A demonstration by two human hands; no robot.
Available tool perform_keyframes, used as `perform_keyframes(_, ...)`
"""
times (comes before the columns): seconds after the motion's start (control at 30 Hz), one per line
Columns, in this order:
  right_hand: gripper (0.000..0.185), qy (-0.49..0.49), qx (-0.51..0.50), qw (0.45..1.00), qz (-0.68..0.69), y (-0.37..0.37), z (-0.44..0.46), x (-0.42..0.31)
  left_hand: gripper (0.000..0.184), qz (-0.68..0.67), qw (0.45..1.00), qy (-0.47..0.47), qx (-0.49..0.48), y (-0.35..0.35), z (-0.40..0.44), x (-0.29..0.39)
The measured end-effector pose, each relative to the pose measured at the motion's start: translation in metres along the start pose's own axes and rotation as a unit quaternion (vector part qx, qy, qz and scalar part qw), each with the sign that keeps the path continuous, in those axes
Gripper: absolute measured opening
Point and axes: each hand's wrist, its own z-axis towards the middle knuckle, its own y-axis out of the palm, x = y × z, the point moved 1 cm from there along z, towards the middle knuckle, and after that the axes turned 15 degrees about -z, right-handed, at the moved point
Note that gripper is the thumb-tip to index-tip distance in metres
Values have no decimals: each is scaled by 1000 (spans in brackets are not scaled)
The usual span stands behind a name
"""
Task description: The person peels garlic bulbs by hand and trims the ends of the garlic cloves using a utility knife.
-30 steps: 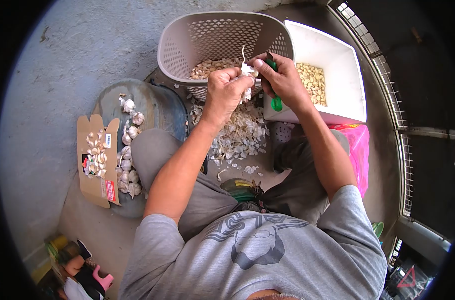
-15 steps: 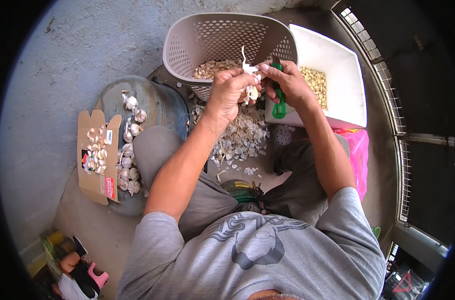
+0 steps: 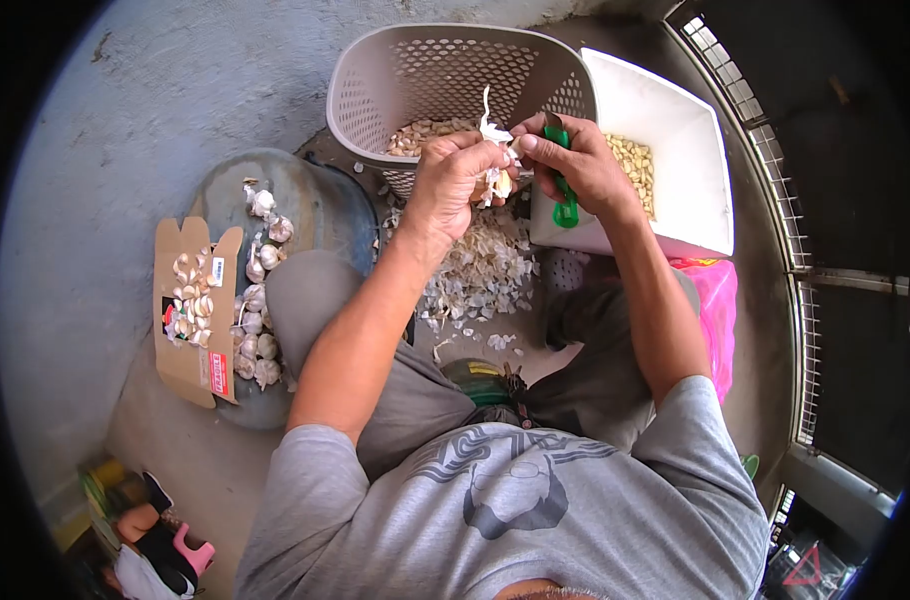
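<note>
My left hand is closed around a partly broken garlic bulb, its papery skin and dry stalk sticking up above the fingers. My right hand grips a green utility knife, blade end upward, and its thumb and forefinger pinch at a pale clove beside the bulb. Both hands meet over the near rim of a grey-brown perforated basket with cloves in its bottom. Under them lies a heap of loose garlic skins. Part of the bulb is hidden by my fingers.
Right of the basket stands a white box holding peeled cloves. On the left, whole garlic bulbs and a cardboard piece with cloves rest on an upturned tub. A pink bag sits by my right leg.
The utility knife has tilted slightly, its lower end shifting right and upward. My right fingertips have shifted a little at the clove. My left hand stays nearly in place with the bulb.
</note>
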Motion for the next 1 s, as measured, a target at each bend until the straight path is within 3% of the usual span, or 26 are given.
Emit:
perform_keyframes(0.1,25,-9,-25,999,-28,2,-3,-9,17,22,1000,-5,-16,-3,2,-2)
perform_keyframes(0.2,24,-2,-10,1000,29,5,-4,-5,17,6,999,-22,-25,-1,0,1)
perform_keyframes(0.3,24,7,-13,985,172,0,3,12,17,-19,999,-33,-31,4,0,3)
perform_keyframes(0.43,25,-2,54,965,256,-18,15,28,17,-14,998,-25,-59,5,-2,7)
perform_keyframes(0.53,27,-18,47,973,225,-26,12,22,11,116,993,20,-22,6,-2,3)
perform_keyframes(0.6,30,-23,34,979,199,-23,6,11,18,209,977,48,-14,8,-4,3)
perform_keyframes(0.73,31,-19,23,981,193,-17,3,6,28,260,963,62,-22,6,-3,-4)
perform_keyframes(0.83,30,-6,19,985,172,-16,3,7,25,284,947,150,-9,12,-4,-5)
perform_keyframes(1.0,30,-18,12,992,121,-8,4,8,24,315,930,190,-4,17,-6,-2)
